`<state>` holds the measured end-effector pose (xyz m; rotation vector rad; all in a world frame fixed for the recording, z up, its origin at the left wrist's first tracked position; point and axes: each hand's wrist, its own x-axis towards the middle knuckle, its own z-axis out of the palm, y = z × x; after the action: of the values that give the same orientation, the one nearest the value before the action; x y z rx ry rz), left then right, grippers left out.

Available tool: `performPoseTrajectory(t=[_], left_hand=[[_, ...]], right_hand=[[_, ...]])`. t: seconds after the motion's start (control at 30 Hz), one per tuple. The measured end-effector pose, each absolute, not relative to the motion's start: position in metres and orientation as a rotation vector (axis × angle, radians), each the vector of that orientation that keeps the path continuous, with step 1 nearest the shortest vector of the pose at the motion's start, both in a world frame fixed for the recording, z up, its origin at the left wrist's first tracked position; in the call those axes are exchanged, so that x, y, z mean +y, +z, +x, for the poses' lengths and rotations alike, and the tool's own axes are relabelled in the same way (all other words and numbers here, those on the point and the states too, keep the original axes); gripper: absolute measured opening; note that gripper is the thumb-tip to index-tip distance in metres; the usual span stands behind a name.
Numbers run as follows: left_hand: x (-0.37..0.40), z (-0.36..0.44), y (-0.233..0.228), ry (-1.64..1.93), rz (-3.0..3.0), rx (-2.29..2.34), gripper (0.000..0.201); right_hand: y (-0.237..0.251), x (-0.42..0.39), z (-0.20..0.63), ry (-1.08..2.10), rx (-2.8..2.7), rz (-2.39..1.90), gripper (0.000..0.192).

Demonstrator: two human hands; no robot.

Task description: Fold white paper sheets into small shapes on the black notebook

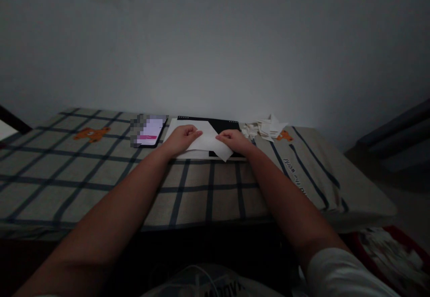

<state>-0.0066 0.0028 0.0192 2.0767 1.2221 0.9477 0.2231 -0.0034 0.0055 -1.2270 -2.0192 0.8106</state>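
Both hands, left hand (183, 138) and right hand (233, 141), press a half-folded white paper (208, 144); folded pieces (264, 129) apparently piled far right.

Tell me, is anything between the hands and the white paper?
No, nothing visible. The left hand and right hand both rest right on the white paper, which lies on a black board. The phone sits off to the left.
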Motion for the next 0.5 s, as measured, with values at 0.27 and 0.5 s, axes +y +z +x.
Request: performPoseTrajectory(t=[0.27,0.5], left_hand=[[0.005,-0.013,0.021,1.036,1.981,1.269,0.036],[0.002,-0.014,0.02,0.934,1.707,1.115,0.026]], right_hand=[[0.01,-0.003,0.238,1.033,-1.953,-1.274,0.03],[0.008,-0.002,0.236,1.006,-2.001,-1.16,0.023]])
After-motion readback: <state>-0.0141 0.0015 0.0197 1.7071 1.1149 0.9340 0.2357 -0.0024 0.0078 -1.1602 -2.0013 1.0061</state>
